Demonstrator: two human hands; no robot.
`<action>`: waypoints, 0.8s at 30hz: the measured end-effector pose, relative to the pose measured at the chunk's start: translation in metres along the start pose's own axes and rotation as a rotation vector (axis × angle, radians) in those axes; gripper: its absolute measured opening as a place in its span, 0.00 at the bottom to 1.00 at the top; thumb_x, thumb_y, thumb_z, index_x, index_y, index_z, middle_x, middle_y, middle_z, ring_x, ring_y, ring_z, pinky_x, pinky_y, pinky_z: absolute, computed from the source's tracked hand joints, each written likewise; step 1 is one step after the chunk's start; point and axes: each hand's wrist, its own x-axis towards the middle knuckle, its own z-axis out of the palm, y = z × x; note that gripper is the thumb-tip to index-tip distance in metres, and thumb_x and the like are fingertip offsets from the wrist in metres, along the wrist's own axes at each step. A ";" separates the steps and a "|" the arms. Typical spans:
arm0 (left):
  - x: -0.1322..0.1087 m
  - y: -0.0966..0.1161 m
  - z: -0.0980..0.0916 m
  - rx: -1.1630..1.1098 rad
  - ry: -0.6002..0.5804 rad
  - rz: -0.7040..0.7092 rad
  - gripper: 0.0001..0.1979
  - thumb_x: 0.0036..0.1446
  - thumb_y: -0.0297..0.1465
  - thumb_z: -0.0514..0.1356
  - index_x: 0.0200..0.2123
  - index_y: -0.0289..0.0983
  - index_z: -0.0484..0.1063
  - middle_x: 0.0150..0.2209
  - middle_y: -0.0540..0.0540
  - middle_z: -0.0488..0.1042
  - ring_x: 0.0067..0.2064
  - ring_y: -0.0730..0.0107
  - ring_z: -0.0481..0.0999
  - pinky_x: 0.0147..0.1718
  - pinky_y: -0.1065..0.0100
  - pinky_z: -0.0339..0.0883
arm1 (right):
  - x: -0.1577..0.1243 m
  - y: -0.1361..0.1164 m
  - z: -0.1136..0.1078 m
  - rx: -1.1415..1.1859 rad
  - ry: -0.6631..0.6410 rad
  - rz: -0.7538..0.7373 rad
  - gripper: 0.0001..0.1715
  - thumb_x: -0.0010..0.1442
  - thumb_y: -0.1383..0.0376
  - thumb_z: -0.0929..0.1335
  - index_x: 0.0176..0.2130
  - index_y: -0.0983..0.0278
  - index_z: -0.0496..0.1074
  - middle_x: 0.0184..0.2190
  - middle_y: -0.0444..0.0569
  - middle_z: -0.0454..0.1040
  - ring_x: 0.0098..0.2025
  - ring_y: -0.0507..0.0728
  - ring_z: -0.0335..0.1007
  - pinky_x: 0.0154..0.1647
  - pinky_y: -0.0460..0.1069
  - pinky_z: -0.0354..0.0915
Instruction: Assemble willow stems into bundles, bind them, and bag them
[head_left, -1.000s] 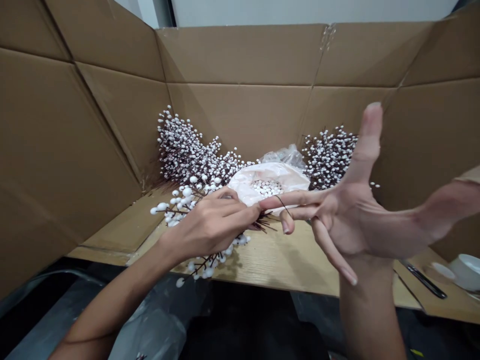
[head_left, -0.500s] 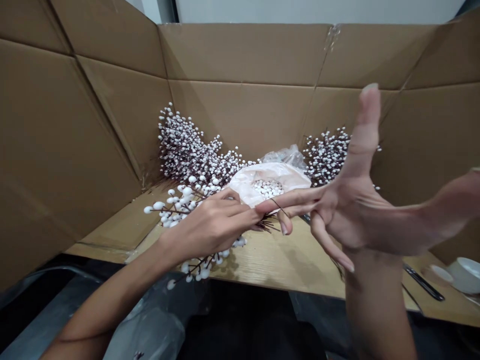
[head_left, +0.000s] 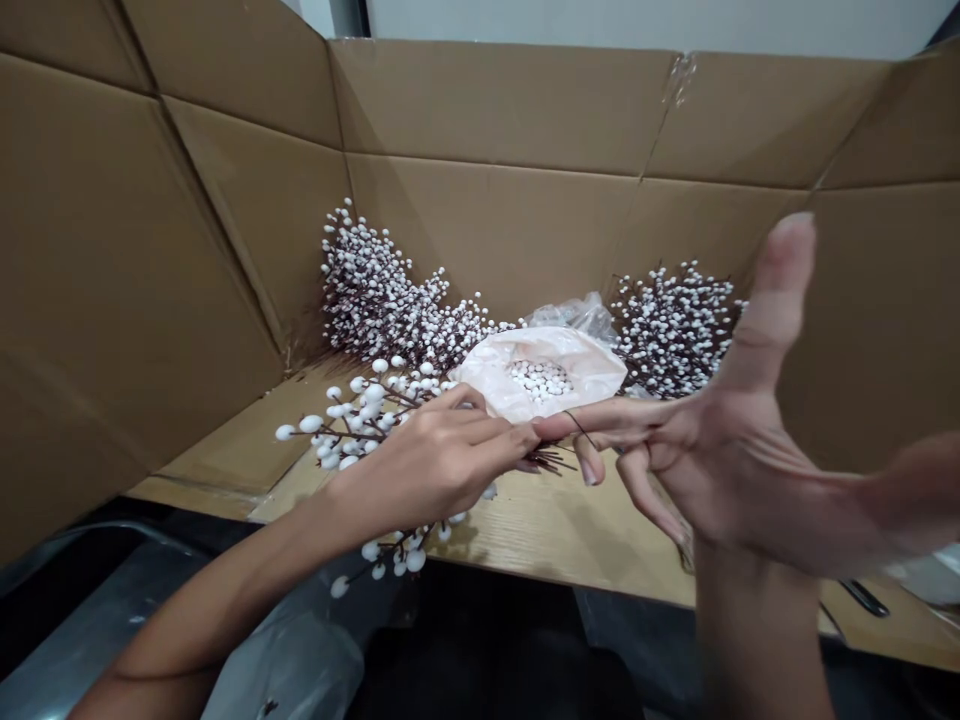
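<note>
My left hand [head_left: 439, 460] is closed around a bunch of white-berry stems [head_left: 360, 410]. Its berries spread out to the left and below the wrist, while the thin brown stem ends [head_left: 553, 460] poke out on the right. My right hand [head_left: 712, 450] has its palm showing, the thumb raised and the fingers stretched toward those stem ends. Its index fingertip meets the fingers of the left hand. A thin dark strand [head_left: 581, 430] crosses that index finger; where it is fastened is hidden. The lower fingers are partly bent.
Behind the hands lies a whitish plastic bag [head_left: 487, 365] with loose white berries [head_left: 541, 380]. Berry sprays are heaped at the left [head_left: 375, 290] and right [head_left: 675, 325]. Tall cardboard walls [head_left: 510, 220] surround the wooden tabletop [head_left: 540, 530]. A black-handled tool [head_left: 864, 598] lies at right.
My right hand has shifted right and slightly down, its thumb lower and further right. My left hand, still gripping the stems, has moved slightly right. The view has shifted a little.
</note>
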 end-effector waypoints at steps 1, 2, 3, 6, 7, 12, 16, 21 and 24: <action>0.000 0.000 0.000 0.011 -0.008 -0.001 0.11 0.61 0.17 0.49 0.39 0.33 0.68 0.27 0.50 0.76 0.25 0.74 0.70 0.36 0.67 0.67 | -0.001 0.003 0.002 0.107 0.064 -0.029 0.46 0.57 0.38 0.44 0.68 0.51 0.40 0.41 0.57 0.78 0.15 0.52 0.60 0.12 0.47 0.56; 0.000 0.000 0.000 0.023 -0.016 -0.003 0.11 0.60 0.17 0.49 0.40 0.33 0.68 0.27 0.50 0.76 0.26 0.74 0.70 0.36 0.67 0.66 | -0.001 0.005 0.003 0.243 0.113 -0.030 0.47 0.57 0.38 0.44 0.68 0.52 0.34 0.39 0.56 0.78 0.16 0.53 0.63 0.13 0.47 0.56; 0.000 0.000 0.000 0.038 -0.027 -0.004 0.12 0.60 0.17 0.49 0.41 0.33 0.68 0.26 0.50 0.76 0.26 0.73 0.70 0.35 0.67 0.66 | 0.000 0.006 0.004 0.364 0.138 -0.005 0.46 0.57 0.40 0.43 0.68 0.52 0.29 0.37 0.55 0.78 0.19 0.55 0.66 0.14 0.46 0.56; 0.000 0.000 0.000 0.061 -0.072 -0.003 0.13 0.59 0.16 0.50 0.45 0.30 0.67 0.25 0.50 0.75 0.27 0.72 0.71 0.33 0.67 0.64 | 0.005 0.002 0.004 0.441 0.109 0.104 0.40 0.61 0.47 0.39 0.67 0.57 0.21 0.31 0.53 0.77 0.25 0.58 0.71 0.16 0.46 0.54; 0.000 0.000 -0.001 0.058 -0.096 -0.004 0.14 0.59 0.16 0.49 0.46 0.30 0.67 0.25 0.50 0.75 0.27 0.72 0.71 0.34 0.67 0.64 | 0.007 0.000 0.003 0.415 0.094 0.131 0.40 0.61 0.49 0.38 0.68 0.59 0.22 0.30 0.53 0.76 0.26 0.59 0.71 0.16 0.47 0.54; 0.000 0.001 -0.001 0.036 -0.162 -0.011 0.17 0.57 0.15 0.47 0.45 0.31 0.67 0.28 0.49 0.78 0.29 0.70 0.74 0.36 0.66 0.64 | 0.010 -0.003 0.000 0.300 -0.008 0.195 0.44 0.59 0.47 0.35 0.69 0.63 0.27 0.30 0.54 0.72 0.34 0.63 0.71 0.28 0.56 0.65; 0.000 0.002 0.001 0.003 -0.171 -0.007 0.18 0.56 0.15 0.47 0.47 0.31 0.66 0.29 0.48 0.78 0.29 0.70 0.74 0.37 0.66 0.63 | 0.006 -0.004 -0.002 0.370 -0.100 0.167 0.49 0.57 0.38 0.44 0.69 0.58 0.31 0.33 0.51 0.71 0.36 0.63 0.69 0.36 0.61 0.66; 0.000 0.004 0.003 -0.022 -0.232 -0.065 0.20 0.56 0.15 0.49 0.50 0.33 0.65 0.29 0.50 0.78 0.28 0.69 0.74 0.40 0.64 0.62 | 0.001 -0.008 -0.003 0.469 -0.107 0.118 0.45 0.56 0.38 0.57 0.67 0.49 0.47 0.38 0.49 0.72 0.40 0.62 0.67 0.42 0.60 0.64; 0.000 0.006 0.005 -0.006 -0.236 -0.075 0.18 0.56 0.15 0.50 0.49 0.31 0.66 0.31 0.48 0.79 0.32 0.68 0.76 0.40 0.64 0.62 | -0.002 -0.006 0.000 0.392 -0.120 0.169 0.41 0.58 0.37 0.56 0.66 0.47 0.50 0.36 0.47 0.73 0.39 0.62 0.67 0.43 0.60 0.64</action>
